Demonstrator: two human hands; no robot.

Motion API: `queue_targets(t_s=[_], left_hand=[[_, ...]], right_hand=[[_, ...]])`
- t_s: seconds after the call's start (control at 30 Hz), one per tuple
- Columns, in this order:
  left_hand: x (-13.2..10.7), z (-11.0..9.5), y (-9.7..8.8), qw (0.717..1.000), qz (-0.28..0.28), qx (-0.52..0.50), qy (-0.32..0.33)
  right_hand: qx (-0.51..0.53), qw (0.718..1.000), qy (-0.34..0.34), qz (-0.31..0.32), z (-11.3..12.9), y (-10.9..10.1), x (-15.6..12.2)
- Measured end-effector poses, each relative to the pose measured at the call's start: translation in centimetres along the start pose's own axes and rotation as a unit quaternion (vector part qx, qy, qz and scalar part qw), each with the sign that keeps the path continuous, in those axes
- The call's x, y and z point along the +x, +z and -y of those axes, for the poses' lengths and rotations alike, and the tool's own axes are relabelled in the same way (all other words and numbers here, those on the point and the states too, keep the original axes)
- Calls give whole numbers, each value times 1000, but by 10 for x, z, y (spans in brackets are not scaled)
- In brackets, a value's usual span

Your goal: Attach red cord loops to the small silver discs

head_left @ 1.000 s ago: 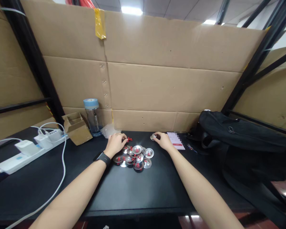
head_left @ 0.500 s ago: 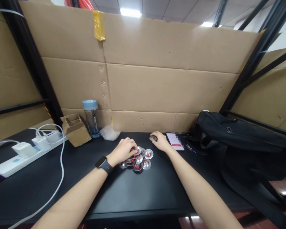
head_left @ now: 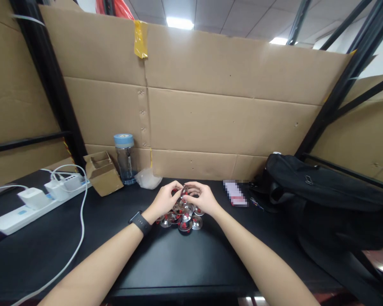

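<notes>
A heap of small shiny metal finger cymbals [head_left: 185, 214] with red cords lies on the black table. Just above its far side, my right hand [head_left: 204, 197] pinches one finger cymbal [head_left: 184, 192] between thumb and fingers, tilted on edge. My left hand [head_left: 166, 200], with a dark watch on the wrist, meets it from the left. Its thumb and fingers are closed, and a bit of red cord shows between them. Most of what the left fingers grip is hidden.
Behind the hands stand a blue-lidded bottle [head_left: 125, 161], an open cardboard box [head_left: 104, 176] and a crumpled translucent bag [head_left: 148, 178]. A white power strip [head_left: 11, 219] with a cable is left. On the right are a phone [head_left: 235, 193] and a black backpack [head_left: 325, 204]. Cardboard panels [head_left: 204, 127] wall the back.
My right hand has come left from beside the phone, bringing a finger cymbal to my left hand. My left hand has lifted slightly from the heap. The view has shifted a little.
</notes>
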State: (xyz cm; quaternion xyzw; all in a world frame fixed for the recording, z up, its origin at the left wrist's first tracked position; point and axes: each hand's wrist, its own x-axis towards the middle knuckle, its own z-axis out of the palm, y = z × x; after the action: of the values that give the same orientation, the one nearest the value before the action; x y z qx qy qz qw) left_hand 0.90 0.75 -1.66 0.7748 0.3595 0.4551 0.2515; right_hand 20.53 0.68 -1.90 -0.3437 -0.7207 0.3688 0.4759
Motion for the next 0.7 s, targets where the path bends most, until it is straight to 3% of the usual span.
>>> queue_targets(t_s=[0.23, 0.33, 0.5, 0.6, 0.7], left_hand=[[1, 2, 10, 995, -11, -90, -31], [3, 9, 8, 995, -52, -70, -54], [6, 26, -11, 979, -121, 131, -96], [7, 36, -23, 964, -110, 217, -105], [7, 49, -27, 967, -72, 219, -111]], right_hand=[[-139, 986, -93, -30, 6, 5, -6], [-159, 982, -99, -25, 4, -3, -2], [-231, 961, -82, -124, -19, -41, 9], [-273, 945, -46, -175, -41, -70, 12], [-336, 927, 5, -164, -60, -90, 11]])
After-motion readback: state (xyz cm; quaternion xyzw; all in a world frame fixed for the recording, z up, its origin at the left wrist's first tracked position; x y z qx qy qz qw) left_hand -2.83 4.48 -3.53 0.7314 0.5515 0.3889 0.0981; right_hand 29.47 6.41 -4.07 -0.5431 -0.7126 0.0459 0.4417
